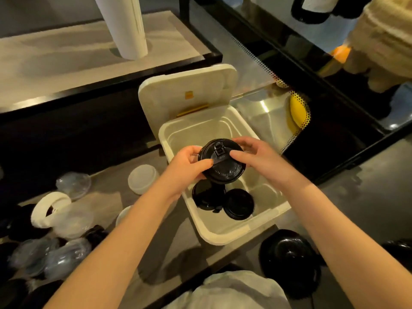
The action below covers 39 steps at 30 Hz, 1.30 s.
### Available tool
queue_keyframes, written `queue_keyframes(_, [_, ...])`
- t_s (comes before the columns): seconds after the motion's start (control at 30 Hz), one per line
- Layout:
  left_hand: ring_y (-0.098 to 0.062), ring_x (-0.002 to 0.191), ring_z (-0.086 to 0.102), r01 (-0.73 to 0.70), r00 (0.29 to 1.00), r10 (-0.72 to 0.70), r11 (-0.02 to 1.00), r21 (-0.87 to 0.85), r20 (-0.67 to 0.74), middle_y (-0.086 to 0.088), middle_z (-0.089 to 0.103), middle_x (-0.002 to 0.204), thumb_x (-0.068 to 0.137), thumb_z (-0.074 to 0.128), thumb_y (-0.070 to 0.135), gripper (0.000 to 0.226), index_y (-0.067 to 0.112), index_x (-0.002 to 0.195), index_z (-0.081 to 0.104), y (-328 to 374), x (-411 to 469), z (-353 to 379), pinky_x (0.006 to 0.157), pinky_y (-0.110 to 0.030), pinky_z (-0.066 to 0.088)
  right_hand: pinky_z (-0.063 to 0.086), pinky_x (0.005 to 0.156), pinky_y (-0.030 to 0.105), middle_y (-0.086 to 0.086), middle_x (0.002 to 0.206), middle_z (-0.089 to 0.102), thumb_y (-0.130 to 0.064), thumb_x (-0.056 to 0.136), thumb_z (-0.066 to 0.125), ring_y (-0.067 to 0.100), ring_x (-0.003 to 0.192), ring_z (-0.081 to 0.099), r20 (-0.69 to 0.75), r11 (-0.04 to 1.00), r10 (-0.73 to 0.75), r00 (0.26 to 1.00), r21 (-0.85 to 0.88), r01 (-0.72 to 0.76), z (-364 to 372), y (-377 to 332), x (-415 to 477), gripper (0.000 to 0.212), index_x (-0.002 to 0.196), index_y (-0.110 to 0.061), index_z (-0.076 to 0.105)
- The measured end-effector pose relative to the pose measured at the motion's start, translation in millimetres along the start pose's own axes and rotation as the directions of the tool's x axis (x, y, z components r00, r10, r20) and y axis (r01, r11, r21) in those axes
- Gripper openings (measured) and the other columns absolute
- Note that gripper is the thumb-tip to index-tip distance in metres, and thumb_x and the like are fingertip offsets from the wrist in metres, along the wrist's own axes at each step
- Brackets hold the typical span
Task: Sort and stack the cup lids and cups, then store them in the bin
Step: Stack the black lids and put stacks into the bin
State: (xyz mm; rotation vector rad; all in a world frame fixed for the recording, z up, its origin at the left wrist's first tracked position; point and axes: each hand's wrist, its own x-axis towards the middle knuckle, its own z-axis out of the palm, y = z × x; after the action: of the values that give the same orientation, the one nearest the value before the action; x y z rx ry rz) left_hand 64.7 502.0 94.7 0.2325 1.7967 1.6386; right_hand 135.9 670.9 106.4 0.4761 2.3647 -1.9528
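We grip a black sip lid (223, 166) between left hand (189, 167) and right hand (262, 161), fingers curled round its rim. Below them, black lids (238, 204) lie in the white bin (223, 238), partly hidden by our left hand.

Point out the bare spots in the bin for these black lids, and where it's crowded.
Bare bin floor: the far end below the hinged lid, and the right side between the two black lids lying inside and the right wall. Crowded: the bin's near-left corner, and outside to its left, heaped clear lids.
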Motion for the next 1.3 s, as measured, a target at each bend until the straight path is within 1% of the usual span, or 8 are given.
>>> queue_keyframes(0.4, [-0.017, 0.074, 0.065, 0.210, 0.977, -0.212, 0.975, -0.069, -0.022, -0.008, 0.066, 0.086, 0.084, 0.058, -0.002, 0.022, 0.017, 0.094, 0.054, -5, 6, 13, 0.063, -0.026, 0.052, 0.050, 0.093, 0.035, 0.006, 0.128, 0.056, -0.025, 0.093, 0.057, 0.022, 0.110, 0.059, 0.004, 1.000, 0.006, 1.000, -0.003, -0.006, 0, 34, 1, 0.031, 0.123, -0.028, 0.051])
queue_keyframes(0.67, [-0.019, 0.082, 0.064, 0.275, 0.961, -0.275, 0.960, 0.062, -0.005, -0.011, 0.062, 0.095, 0.082, 0.061, -0.002, 0.040, 0.006, 0.119, 0.049, 3, 9, 29, 0.063, -0.025, 0.056, 0.033, 0.109, 0.032, -0.013, 0.151, 0.017, -0.031, 0.064, 0.085, 0.008, 0.134, 0.027, 0.350, 0.803, -0.004, 0.937, -0.557, 0.212, -15, 20, -1, 0.115, 0.148, -0.040, 0.007])
queue_keyframes(0.93, [-0.025, 0.089, 0.064, 0.319, 0.947, -0.319, 0.948, 0.001, -0.041, -0.020, 0.057, 0.117, 0.080, 0.068, 0.002, 0.071, 0.012, 0.139, 0.028, -11, 11, 29, 0.079, -0.036, 0.056, 0.048, 0.092, 0.030, -0.009, 0.128, 0.039, -0.032, 0.061, 0.084, 0.013, 0.114, 0.048, 0.343, 0.752, 0.053, 0.938, -0.632, 0.189, -10, 25, 3, 0.095, 0.136, -0.031, 0.028])
queue_keyframes(1.03, [-0.029, 0.104, 0.063, 0.277, 0.960, -0.278, 0.942, 0.191, -0.022, -0.020, 0.057, 0.122, 0.085, 0.066, 0.014, 0.074, 0.011, 0.144, 0.021, -9, 19, 25, 0.091, -0.039, 0.052, 0.048, 0.083, 0.026, -0.007, 0.118, 0.042, -0.031, 0.059, 0.084, 0.013, 0.105, 0.050, 0.338, 0.735, 0.062, 0.939, -0.652, 0.186, -10, 31, 9, 0.086, 0.129, -0.027, 0.034])
queue_keyframes(1.07, [-0.029, 0.109, 0.060, 0.201, 0.977, -0.212, 0.887, 0.416, -0.021, -0.018, 0.055, 0.125, 0.086, 0.064, 0.019, 0.070, 0.009, 0.143, 0.025, -7, 23, 22, 0.095, -0.036, 0.049, 0.049, 0.084, 0.028, -0.004, 0.117, 0.042, -0.033, 0.058, 0.084, 0.015, 0.104, 0.050, 0.343, 0.685, 0.083, 0.936, -0.702, 0.196, -11, 34, 11, 0.088, 0.129, -0.026, 0.033])
queue_keyframes(1.13, [-0.026, 0.119, 0.051, -0.023, 0.997, -0.058, 0.498, 0.867, 0.060, -0.011, 0.050, 0.135, 0.090, 0.057, 0.024, 0.057, 0.009, 0.140, 0.037, -6, 33, 15, 0.097, -0.030, 0.043, 0.050, 0.085, 0.034, -0.002, 0.113, 0.041, -0.036, 0.056, 0.084, 0.019, 0.101, 0.050, 0.368, 0.535, 0.159, 0.916, -0.812, 0.234, -10, 41, 17, 0.093, 0.131, -0.024, 0.031])
queue_keyframes(1.2, [-0.024, 0.120, 0.049, -0.174, 0.971, -0.139, 0.152, 0.973, 0.195, -0.007, 0.049, 0.136, 0.092, 0.051, 0.022, 0.049, 0.013, 0.139, 0.042, -7, 41, 12, 0.096, -0.030, 0.042, 0.052, 0.082, 0.036, -0.002, 0.111, 0.040, -0.036, 0.056, 0.084, 0.021, 0.098, 0.051, 0.385, 0.431, 0.277, 0.881, -0.869, 0.244, -5, 48, 23, 0.095, 0.133, -0.023, 0.030])
queue_keyframes(1.3, [-0.020, 0.100, 0.054, -0.302, 0.877, -0.414, -0.079, 0.950, 0.244, -0.007, 0.058, 0.123, 0.093, 0.049, 0.018, 0.039, 0.013, 0.131, 0.051, -13, 50, 18, 0.083, -0.029, 0.046, 0.052, 0.078, 0.035, 0.001, 0.116, 0.042, -0.033, 0.058, 0.085, 0.023, 0.099, 0.052, 0.388, 0.376, 0.434, 0.813, -0.898, 0.228, 3, 59, 32, 0.092, 0.132, -0.022, 0.031])
